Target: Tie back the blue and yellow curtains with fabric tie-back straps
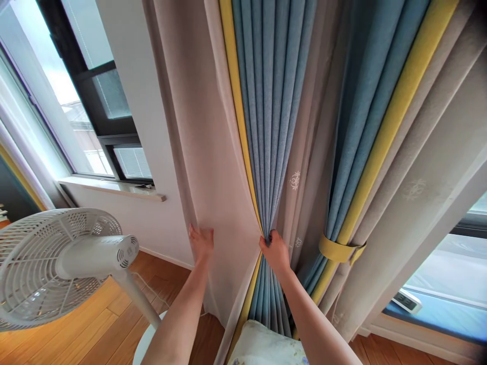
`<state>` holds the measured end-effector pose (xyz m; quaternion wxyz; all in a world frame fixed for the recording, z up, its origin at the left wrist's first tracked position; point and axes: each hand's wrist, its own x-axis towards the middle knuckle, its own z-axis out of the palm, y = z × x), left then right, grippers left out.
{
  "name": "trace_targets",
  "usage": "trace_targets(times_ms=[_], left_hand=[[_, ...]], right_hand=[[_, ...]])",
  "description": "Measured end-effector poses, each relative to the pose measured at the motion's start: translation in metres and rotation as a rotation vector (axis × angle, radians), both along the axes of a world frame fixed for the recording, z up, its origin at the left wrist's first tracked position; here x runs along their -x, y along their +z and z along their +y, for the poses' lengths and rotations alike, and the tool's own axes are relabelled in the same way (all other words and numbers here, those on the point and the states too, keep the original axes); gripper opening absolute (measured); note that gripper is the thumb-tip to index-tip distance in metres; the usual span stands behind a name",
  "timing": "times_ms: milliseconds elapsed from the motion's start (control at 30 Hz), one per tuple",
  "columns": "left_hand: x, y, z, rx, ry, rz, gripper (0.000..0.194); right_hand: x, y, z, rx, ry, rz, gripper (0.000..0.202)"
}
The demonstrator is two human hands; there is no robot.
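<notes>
Many blue curtain folds point(267, 126) were pinched in right hand point(275, 252); left hand point(201, 245), spread, was near left edge of beige panel point(224, 203).

Curtain point(266, 126) directly before the person; right hand point(277, 251) around its gathered waist, left hand point(201, 242) at its left panel. Pillow point(266, 344) in front of the curtain's lower part. I note a second curtain point(361, 111) rightward, tieback point(337, 250) around it. Leftward: window point(112, 94) above sill point(114, 187), fan point(95, 256) nearer.

Matt cloth curtain point(266, 126), glossy wood floor point(104, 317), plastic fan point(89, 257)
</notes>
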<state>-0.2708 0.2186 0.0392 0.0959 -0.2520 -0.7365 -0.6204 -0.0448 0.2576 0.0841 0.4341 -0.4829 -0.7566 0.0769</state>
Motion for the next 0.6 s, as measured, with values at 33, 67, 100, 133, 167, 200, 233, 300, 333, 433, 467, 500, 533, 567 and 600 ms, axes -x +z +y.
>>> trace_targets(times_ms=[33,67,100,133,167,200,233,300,333,433,467,500,533,567,600], left_hand=[[0.01,0.001,0.002,0.051,-0.063,-0.021,0.057],[0.017,0.002,0.002,0.09,-0.13,-0.032,0.045],[0.02,0.001,0.002,0.113,-0.183,-0.033,0.033],[0.018,0.0,0.002,0.121,-0.219,-0.028,0.027],[0.013,-0.002,0.001,0.119,-0.238,-0.016,0.025],[0.004,-0.004,0.0,0.111,-0.247,-0.004,0.024],[-0.008,-0.007,-0.001,0.102,-0.266,0.011,0.023],[-0.037,-0.01,-0.003,0.075,-0.327,0.043,0.022],[-0.052,-0.011,-0.003,0.038,-0.4,0.073,0.021],[-0.091,-0.008,-0.003,-0.065,-0.582,0.091,0.02],[-0.101,-0.006,-0.003,-0.082,-0.609,0.089,0.019],[-0.108,-0.004,-0.003,-0.092,-0.624,0.088,0.018],[-0.113,-0.002,-0.003,-0.096,-0.63,0.093,0.018],[-0.117,-0.001,-0.003,-0.097,-0.634,0.103,0.017],[-0.119,0.0,-0.004,-0.096,-0.643,0.114,0.017]], right_hand=[[0.0,0.0,0.0,0.005,0.001,-0.002,0.015],[0.001,0.001,0.0,0.007,0.001,-0.005,0.015],[0.001,0.001,0.0,0.009,0.002,-0.007,0.015],[0.002,0.001,0.0,0.011,0.004,-0.009,0.016],[0.003,0.001,0.0,0.013,0.004,-0.01,0.016],[0.005,0.001,-0.001,0.015,0.002,-0.011,0.016],[0.006,0.001,-0.001,0.016,-0.002,-0.011,0.017],[0.009,0.001,-0.002,0.013,-0.006,-0.006,0.018],[0.011,0.001,-0.002,0.005,-0.002,0.0,0.018],[0.014,0.001,-0.003,-0.017,0.019,0.016,0.018],[0.014,0.001,-0.004,-0.018,0.022,0.018,0.018],[0.015,0.001,-0.004,-0.015,0.021,0.017,0.017],[0.014,0.002,-0.004,-0.008,0.017,0.014,0.017],[0.014,0.002,-0.005,-0.002,0.012,0.007,0.016],[0.014,0.003,-0.005,0.002,0.006,0.0,0.015]])
